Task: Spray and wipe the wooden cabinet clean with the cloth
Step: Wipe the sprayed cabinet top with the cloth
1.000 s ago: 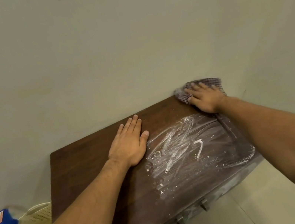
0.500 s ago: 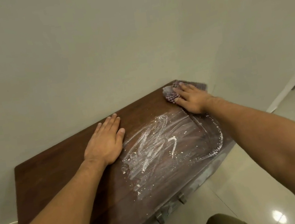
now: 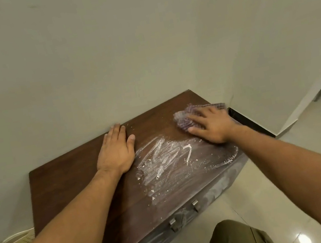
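Residue (image 3: 165, 156), white and smeared in streaks, lies on the wooden cabinet (image 3: 63, 180) just beside the right grip (image 3: 212, 126), on its near-left side and toward the person. The smear sits between the two hands. The cabinet's long axis runs along the wall, from near left to far right.

The right grip is flat, fingers spread and fairly straight. It presses the cloth (image 3: 185, 120) onto the cabinet top near the far right corner, and the cloth is bunched under the fingertips. The left grip (image 3: 115, 150) is also flat, palm down on bare wood and holding nothing, its thumb edge just beside the smear.

Judgement: wiping is partly done. The cloth-bearing right hand is best placed to draw back through the residue. A curved line of crumbs near the front right edge, and haze on the front face above the handles (image 3: 195, 205), remain.
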